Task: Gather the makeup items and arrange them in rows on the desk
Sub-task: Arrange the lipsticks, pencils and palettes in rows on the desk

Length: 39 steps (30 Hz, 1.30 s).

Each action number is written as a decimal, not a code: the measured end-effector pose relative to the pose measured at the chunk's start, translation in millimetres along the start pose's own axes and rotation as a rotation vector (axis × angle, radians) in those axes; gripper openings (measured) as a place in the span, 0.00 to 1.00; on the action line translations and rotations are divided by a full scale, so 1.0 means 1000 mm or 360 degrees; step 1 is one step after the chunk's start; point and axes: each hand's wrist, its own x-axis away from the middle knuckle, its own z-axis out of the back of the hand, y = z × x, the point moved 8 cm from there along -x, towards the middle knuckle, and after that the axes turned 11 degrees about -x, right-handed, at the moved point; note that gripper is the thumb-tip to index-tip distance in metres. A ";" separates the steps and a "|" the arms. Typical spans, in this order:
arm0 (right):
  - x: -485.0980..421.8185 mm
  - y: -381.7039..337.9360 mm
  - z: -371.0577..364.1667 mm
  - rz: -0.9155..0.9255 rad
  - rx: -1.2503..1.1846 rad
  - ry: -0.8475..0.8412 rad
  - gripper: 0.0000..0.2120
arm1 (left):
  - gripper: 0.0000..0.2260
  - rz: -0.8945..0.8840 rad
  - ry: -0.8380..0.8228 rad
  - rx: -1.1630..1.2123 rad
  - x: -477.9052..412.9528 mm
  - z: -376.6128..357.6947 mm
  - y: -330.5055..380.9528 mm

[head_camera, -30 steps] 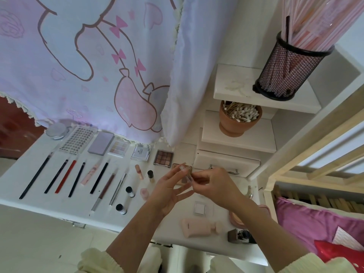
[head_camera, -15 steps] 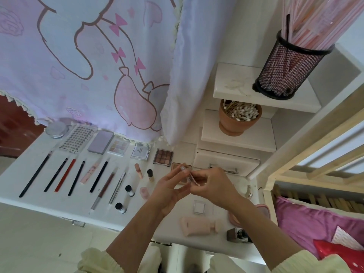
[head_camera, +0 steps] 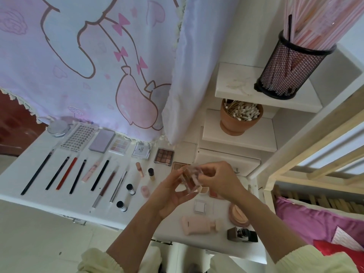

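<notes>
Makeup sorting at a bedroom desk: a person's left hand (head_camera: pixel 169 195) and right hand (head_camera: pixel 218 179) hold a small clear case (head_camera: pixel 190 179) just above the white tabletop (head_camera: pixel 173 231), right of centre. The grip of each hand is clamped on the case, with fingertips pinching opposite sides. The case looks see-through with brown inside, but blur hides its exact shape.

To the left, items lie in rows. The far row runs from a round silver compact (head_camera: pixel 58 128) past a dotted sheet (head_camera: pixel 78 137), a lavender palette (head_camera: pixel 101 141), a pastel palette (head_camera: pixel 119 145) and a white-labelled compact (head_camera: pixel 141 151) to a nine-pan brown palette (head_camera: pixel 164 157). Nearer lie black pencils (head_camera: pixel 35 173), a red pencil (head_camera: pixel 66 173), a pink tube (head_camera: pixel 92 170) and two black-capped vials (head_camera: pixel 130 189).

Near and to the right are a pink bottle (head_camera: pixel 198 225) on its side, a square white compact (head_camera: pixel 200 206), a round puff compact (head_camera: pixel 238 214) and a dark bottle (head_camera: pixel 242 234).

There is print on the sheet's near edge and on the compact's label, but it is too small to read. Another palette (head_camera: pixel 177 166) shows only a corner behind the hands.

On the shelves at far right stand a terracotta pot (head_camera: pixel 236 125) of cotton swabs and a black mesh holder (head_camera: pixel 289 71), whose pink sticks are cut off at the top. A cartoon-print curtain (head_camera: pixel 88 66) hangs over the far edge.
</notes>
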 end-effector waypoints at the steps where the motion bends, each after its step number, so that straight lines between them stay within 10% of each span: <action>1: -0.001 0.002 0.003 -0.0015 -0.0010 0.0065 0.07 | 0.16 0.0047 0.0045 0.0066 0.000 0.004 -0.003; 18: 0.006 0.115 -0.025 -0.0873 -0.0184 0.0228 0.06 | 0.11 0.0529 0.0773 -0.0579 -0.006 0.075 -0.063; 39: 0.007 0.150 -0.035 -0.0913 0.0026 0.0336 0.04 | 0.11 0.0454 0.0702 -0.1221 -0.006 0.067 -0.039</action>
